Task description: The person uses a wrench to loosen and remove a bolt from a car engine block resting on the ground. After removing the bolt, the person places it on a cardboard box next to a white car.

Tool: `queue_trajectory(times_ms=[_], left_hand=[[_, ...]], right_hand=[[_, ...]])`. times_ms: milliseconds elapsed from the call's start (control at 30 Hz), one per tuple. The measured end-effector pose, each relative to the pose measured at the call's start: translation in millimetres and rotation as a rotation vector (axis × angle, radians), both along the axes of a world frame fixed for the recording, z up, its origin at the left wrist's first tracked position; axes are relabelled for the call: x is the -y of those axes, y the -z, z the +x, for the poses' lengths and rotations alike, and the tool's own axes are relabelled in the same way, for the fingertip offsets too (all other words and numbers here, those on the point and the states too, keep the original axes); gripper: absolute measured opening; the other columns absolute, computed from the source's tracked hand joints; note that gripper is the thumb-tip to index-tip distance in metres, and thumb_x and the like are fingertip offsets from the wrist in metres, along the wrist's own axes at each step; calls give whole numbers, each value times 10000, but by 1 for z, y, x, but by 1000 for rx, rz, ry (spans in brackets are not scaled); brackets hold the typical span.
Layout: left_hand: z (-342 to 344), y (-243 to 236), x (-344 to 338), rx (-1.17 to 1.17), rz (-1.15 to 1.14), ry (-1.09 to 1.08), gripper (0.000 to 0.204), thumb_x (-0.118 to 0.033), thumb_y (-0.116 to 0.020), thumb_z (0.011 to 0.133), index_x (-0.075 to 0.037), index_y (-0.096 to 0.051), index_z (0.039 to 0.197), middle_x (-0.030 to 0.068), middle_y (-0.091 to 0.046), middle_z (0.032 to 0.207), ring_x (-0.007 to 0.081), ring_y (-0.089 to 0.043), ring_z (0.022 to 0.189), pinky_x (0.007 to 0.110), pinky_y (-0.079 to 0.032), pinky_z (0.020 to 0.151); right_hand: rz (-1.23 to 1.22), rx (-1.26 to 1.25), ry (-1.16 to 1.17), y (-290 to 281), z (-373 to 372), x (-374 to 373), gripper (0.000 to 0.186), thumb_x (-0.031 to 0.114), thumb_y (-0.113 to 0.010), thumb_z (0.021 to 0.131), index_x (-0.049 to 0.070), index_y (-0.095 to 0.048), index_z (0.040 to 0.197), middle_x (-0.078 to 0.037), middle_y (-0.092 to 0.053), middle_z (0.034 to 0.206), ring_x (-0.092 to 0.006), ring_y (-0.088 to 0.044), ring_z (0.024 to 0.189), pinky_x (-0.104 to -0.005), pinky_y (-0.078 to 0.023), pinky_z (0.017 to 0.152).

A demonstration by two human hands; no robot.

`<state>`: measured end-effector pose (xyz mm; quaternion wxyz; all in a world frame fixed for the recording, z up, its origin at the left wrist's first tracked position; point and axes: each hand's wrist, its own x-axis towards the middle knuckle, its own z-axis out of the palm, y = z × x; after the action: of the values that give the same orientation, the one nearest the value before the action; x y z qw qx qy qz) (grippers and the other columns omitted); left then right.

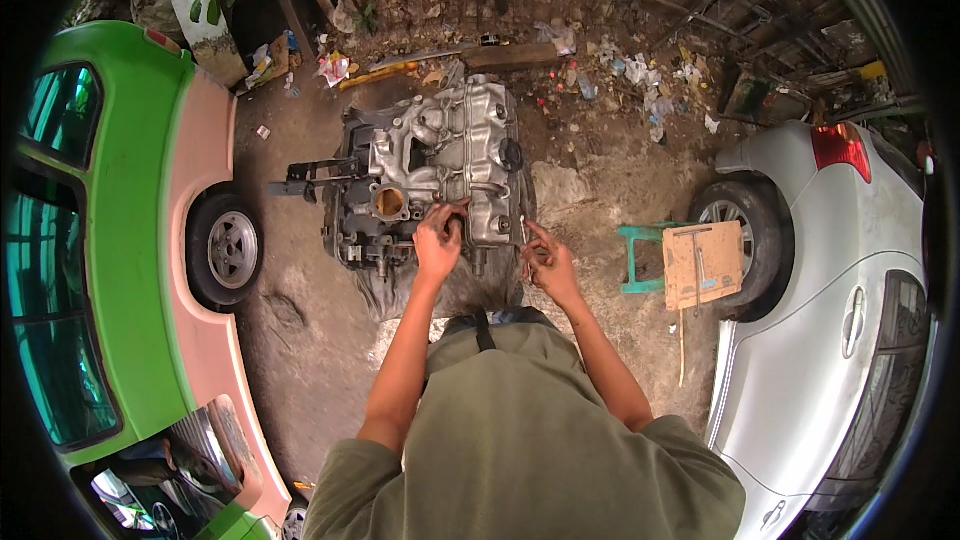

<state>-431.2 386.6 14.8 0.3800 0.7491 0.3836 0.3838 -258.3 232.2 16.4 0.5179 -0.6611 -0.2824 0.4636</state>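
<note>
An engine point(440, 155) with a silver intake manifold and a ribbed silver valve cover point(488, 155) lies in front of me. A black round cap point(511, 155) sits on the cover's right side. My left hand point(437, 245) reaches onto the engine's near part, beside the round brown-faced opening point(389, 203). Its fingers are bent in against the cover's edge; what they grip is hidden. Just off the engine's near right corner, my right hand point(550, 268) has curled fingers around a slim metal wrench point(523, 230), its light end pointing away from me.
A green and pink vehicle point(150, 190) stands on the left, a silver car point(800, 240) on the right. Between the engine and the silver car is a green stool point(640, 258) with a wooden board point(703, 265) holding tools. Litter point(640, 75) and a plank point(512, 57) lie beyond.
</note>
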Motion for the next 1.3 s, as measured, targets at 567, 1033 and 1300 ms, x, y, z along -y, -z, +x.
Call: queue_trajectory(times_ms=[567, 1033, 1300], left_hand=[[-4, 1, -5, -39, -106, 37, 224, 64, -536, 901, -55, -700, 997, 78, -722, 1026, 185, -577, 621, 318, -413, 528], [-2, 4, -3, -68, -77, -9, 204, 43, -560, 892, -54, -708, 994, 64, -739, 1023, 154, -509, 544, 311, -414, 523], [-2, -3, -1, -88, -50, -13, 220, 63, -572, 852, -49, -693, 999, 92, -725, 991, 254, -597, 638, 316, -444, 553]], right_hand=[[-160, -139, -107, -27, -8, -21, 507, 15, -570, 994, -12, -481, 1493, -94, -652, 887, -146, -641, 550, -273, -440, 401], [-210, -244, -31, -45, -13, -39, 570, 49, -624, 973, -206, -399, 1431, -125, -641, 844, -214, -696, 571, -309, -526, 432], [-169, -354, -14, -51, -11, -45, 606, 31, -595, 977, -236, -321, 1447, -168, -663, 886, -225, -694, 566, -317, -560, 451]])
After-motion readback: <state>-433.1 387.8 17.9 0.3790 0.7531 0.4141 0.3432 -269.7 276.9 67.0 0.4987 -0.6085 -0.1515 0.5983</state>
